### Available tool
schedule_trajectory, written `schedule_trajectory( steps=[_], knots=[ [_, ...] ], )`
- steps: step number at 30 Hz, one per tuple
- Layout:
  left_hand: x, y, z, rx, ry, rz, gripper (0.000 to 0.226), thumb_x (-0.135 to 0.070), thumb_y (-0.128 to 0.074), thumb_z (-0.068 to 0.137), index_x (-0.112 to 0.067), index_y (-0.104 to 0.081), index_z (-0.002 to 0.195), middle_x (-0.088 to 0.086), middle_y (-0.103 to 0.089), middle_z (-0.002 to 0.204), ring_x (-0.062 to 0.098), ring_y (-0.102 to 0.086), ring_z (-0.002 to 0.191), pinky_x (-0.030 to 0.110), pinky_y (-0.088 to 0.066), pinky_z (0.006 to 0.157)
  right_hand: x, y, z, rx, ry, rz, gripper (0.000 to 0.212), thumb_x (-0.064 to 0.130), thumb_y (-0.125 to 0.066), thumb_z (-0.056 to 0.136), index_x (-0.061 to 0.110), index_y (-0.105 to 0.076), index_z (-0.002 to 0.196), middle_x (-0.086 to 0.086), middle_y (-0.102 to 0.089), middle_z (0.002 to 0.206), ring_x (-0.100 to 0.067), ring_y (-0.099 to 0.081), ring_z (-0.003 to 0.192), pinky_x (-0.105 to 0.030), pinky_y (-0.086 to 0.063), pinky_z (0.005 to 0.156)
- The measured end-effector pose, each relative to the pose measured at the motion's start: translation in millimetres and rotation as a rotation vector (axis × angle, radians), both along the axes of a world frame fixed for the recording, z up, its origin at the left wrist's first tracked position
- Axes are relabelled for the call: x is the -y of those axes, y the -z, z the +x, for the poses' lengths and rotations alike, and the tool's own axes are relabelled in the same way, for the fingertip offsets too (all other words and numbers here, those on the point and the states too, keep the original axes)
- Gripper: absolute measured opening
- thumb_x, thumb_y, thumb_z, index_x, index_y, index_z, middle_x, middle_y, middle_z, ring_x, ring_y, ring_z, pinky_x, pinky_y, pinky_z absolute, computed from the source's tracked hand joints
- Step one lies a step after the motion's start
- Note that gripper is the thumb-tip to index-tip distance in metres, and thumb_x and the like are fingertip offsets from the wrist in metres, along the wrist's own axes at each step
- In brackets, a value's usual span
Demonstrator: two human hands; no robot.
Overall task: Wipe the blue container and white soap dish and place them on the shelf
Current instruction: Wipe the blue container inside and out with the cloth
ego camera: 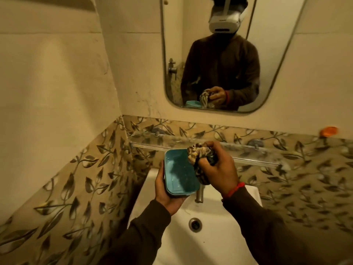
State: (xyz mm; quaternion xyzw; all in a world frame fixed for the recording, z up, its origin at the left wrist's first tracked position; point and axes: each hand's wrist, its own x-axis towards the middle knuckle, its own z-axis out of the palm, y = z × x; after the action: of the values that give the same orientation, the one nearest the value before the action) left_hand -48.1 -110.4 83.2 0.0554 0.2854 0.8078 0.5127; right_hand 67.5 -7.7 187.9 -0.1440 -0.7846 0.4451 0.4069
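My left hand (168, 196) holds the blue container (179, 173) from below and at its left side, tilted so its open inside faces me, above the sink. My right hand (219, 169) grips a crumpled patterned cloth (200, 155) that touches the container's upper right corner. A glass shelf (248, 148) runs along the wall just behind both hands. No white soap dish is in view.
A white sink (219, 217) with a drain (195, 223) and a metal tap (199, 194) lies below my hands. A mirror (219, 54) hangs above the shelf. An orange object (329, 131) sticks to the leaf-patterned tiles at the right.
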Motion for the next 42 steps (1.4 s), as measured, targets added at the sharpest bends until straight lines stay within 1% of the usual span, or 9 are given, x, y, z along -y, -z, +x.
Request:
schedule_trajectory(
  steps=[5,10,13,16,22,29,33,37,42],
  knots=[
    [-34.5,-11.7,27.4,-0.014,0.087,0.013,0.063,-0.063,-0.061,0.087,-0.016,-0.068,0.128,0.016,-0.071,0.121,0.034,-0.069,0.103,0.049,-0.055,0.091,-10.8,-16.0,40.0,-0.058,0.11,0.038,0.027,0.007,-0.061,0.08,0.026,-0.052,0.097,-0.006,-0.065,0.086,-0.022,-0.065,0.075,-0.04,-0.058,0.063],
    [-59.1,-12.5,53.0,-0.001,0.155,-0.019,0.062,-0.066,-0.057,0.087,-0.019,-0.071,0.126,0.017,-0.07,0.127,0.038,-0.071,0.106,0.051,-0.058,0.086,-19.1,-21.4,65.6,-0.068,0.147,0.035,0.025,0.022,-0.061,0.078,0.032,-0.053,0.099,0.008,-0.065,0.09,-0.011,-0.066,0.081,-0.025,-0.057,0.066],
    [-69.8,-13.5,65.8,-0.031,0.188,-0.033,0.064,-0.067,-0.055,0.086,-0.019,-0.071,0.125,0.021,-0.069,0.128,0.04,-0.07,0.109,0.054,-0.057,0.088,-28.1,-17.6,69.5,0.074,0.076,-0.121,0.031,0.018,-0.065,0.079,0.035,-0.05,0.1,0.01,-0.065,0.095,-0.009,-0.066,0.089,-0.03,-0.06,0.07],
    [-77.3,-16.2,72.0,-0.066,0.208,-0.032,0.063,-0.068,-0.053,0.086,-0.021,-0.071,0.124,0.02,-0.069,0.129,0.039,-0.068,0.113,0.056,-0.054,0.094,-32.6,-8.8,72.4,0.181,0.108,-0.078,0.034,0.013,-0.065,0.083,0.033,-0.049,0.105,0.01,-0.062,0.101,-0.008,-0.063,0.094,-0.023,-0.057,0.068],
    [-80.7,-14.9,69.6,-0.078,0.213,-0.013,0.064,-0.069,-0.049,0.089,-0.022,-0.069,0.127,0.018,-0.068,0.13,0.038,-0.069,0.112,0.056,-0.055,0.09,-31.1,-6.4,77.0,0.069,0.187,-0.114,0.027,0.013,-0.064,0.081,0.03,-0.05,0.096,0.006,-0.064,0.098,-0.011,-0.064,0.091,-0.027,-0.058,0.069],
    [-85.9,-18.8,84.0,-0.111,0.266,0.041,0.062,-0.067,-0.052,0.09,-0.022,-0.068,0.129,0.02,-0.066,0.133,0.039,-0.063,0.121,0.054,-0.054,0.093,-33.3,5.7,71.2,0.369,0.284,0.231,0.03,0.011,-0.061,0.087,0.021,-0.051,0.113,-0.002,-0.055,0.117,-0.011,-0.05,0.103,-0.023,-0.047,0.084],
    [-91.7,-24.4,90.4,-0.119,0.298,0.042,0.063,-0.065,-0.058,0.089,-0.021,-0.064,0.134,0.019,-0.062,0.139,0.039,-0.058,0.128,0.051,-0.051,0.098,-35.8,2.8,62.3,0.296,0.369,0.198,0.028,0.005,-0.06,0.086,0.02,-0.055,0.108,0.001,-0.055,0.109,-0.01,-0.05,0.098,-0.023,-0.047,0.083],
    [-95.0,-31.9,79.1,-0.136,0.307,0.061,0.064,-0.064,-0.059,0.089,-0.018,-0.064,0.134,0.02,-0.061,0.14,0.038,-0.057,0.129,0.053,-0.05,0.099,-39.5,-10.5,63.0,0.277,0.197,0.174,0.026,0.005,-0.065,0.083,0.027,-0.057,0.095,0.018,-0.053,0.095,0.0,-0.054,0.087,-0.009,-0.046,0.067],
    [-92.1,-42.1,61.6,-0.147,0.325,0.102,0.068,-0.062,-0.051,0.092,-0.01,-0.063,0.134,0.022,-0.061,0.139,0.037,-0.058,0.129,0.051,-0.053,0.096,-39.1,-23.9,77.1,0.477,-0.085,0.337,0.02,0.009,-0.07,0.08,0.023,-0.064,0.093,0.012,-0.06,0.094,-0.003,-0.058,0.086,-0.005,-0.045,0.067]
  ],
)
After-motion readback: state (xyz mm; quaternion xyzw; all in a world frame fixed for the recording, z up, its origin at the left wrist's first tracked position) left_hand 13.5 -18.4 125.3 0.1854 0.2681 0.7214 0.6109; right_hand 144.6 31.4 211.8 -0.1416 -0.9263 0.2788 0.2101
